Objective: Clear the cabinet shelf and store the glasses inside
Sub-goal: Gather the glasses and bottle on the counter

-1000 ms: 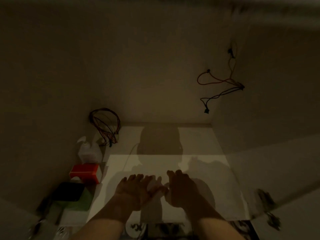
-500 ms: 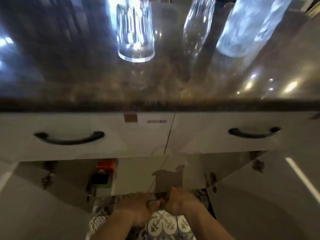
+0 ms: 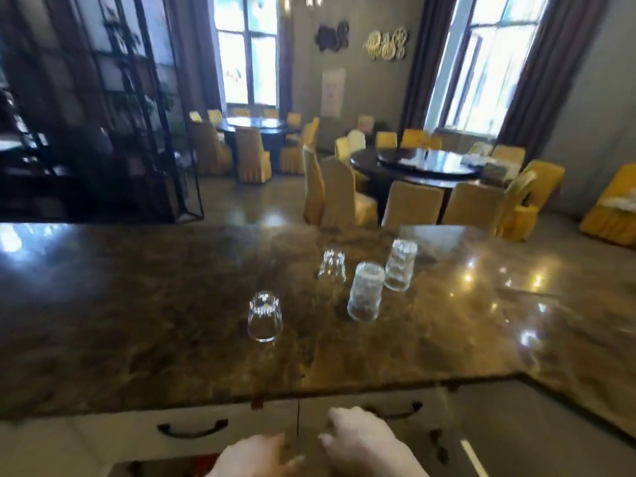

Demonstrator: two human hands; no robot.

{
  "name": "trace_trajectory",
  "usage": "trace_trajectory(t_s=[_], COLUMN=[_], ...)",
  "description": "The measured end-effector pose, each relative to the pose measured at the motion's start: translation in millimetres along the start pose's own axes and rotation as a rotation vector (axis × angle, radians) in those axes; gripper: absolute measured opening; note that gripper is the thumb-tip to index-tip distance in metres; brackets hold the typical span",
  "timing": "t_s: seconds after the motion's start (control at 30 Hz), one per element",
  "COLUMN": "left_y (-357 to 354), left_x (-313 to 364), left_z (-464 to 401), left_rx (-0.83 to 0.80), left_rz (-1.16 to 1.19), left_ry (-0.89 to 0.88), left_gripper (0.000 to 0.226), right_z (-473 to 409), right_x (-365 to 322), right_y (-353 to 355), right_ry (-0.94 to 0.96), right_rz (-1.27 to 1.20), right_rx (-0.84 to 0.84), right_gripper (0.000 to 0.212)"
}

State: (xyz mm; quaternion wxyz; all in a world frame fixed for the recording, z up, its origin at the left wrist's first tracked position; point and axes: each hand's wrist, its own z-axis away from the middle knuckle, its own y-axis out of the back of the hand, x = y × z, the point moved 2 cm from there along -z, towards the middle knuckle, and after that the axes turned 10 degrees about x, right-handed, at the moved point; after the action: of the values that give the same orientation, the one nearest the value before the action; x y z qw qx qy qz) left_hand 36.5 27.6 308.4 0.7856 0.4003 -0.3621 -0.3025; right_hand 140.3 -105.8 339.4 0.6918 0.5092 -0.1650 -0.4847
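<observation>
Several clear glasses stand upside down on the dark marble counter: a short one nearest, a tall textured one, another tall one and a small one behind. My left hand and my right hand hang below the counter edge in front of the white drawers, fingers loosely apart and holding nothing. The cabinet shelf below is out of view.
Two white drawer fronts with black handles sit under the counter edge. The counter bends toward me on the right. Beyond it are round dining tables with yellow-covered chairs and a dark glass partition at left.
The view has swung up from inside the dim cabinet, past the drawer fronts, to the counter top and room. Both hands have come out of the cabinet and up to the drawers.
</observation>
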Motion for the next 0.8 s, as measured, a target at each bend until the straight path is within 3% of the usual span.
trace_trajectory(t_s=[0.2,0.4,0.5,0.63,0.8], left_y=[104.8,158.0,163.2,157.7,156.1], left_x=[47.1,74.1,82.2,76.3,61.2], left_z=[29.7,22.1,13.6,-10.8,-61.9], left_rx=[0.237,0.742,0.931,0.946,0.845], left_rz=[-0.083,0.035,-0.07,-0.216,-0.214], left_ry=[-0.123,-0.22,-0.256,-0.269,-0.214], left_gripper=[0.05,0.071,0.08,0.09,0.098], right_z=[30.0,39.0,29.1,4.3,-41.3], right_x=[-9.2,2.4,8.7,12.7,10.2], right_y=[106.9,166.9,171.8,164.9,164.9], right_ry=[0.124,0.27,0.348,0.369,0.336], right_rz=[0.068,0.041,0.036,0.103,0.134], right_rx=[0.254,0.571,0.749,0.833,0.813], right_gripper=[0.044,0.045,0.065,0.075,0.077])
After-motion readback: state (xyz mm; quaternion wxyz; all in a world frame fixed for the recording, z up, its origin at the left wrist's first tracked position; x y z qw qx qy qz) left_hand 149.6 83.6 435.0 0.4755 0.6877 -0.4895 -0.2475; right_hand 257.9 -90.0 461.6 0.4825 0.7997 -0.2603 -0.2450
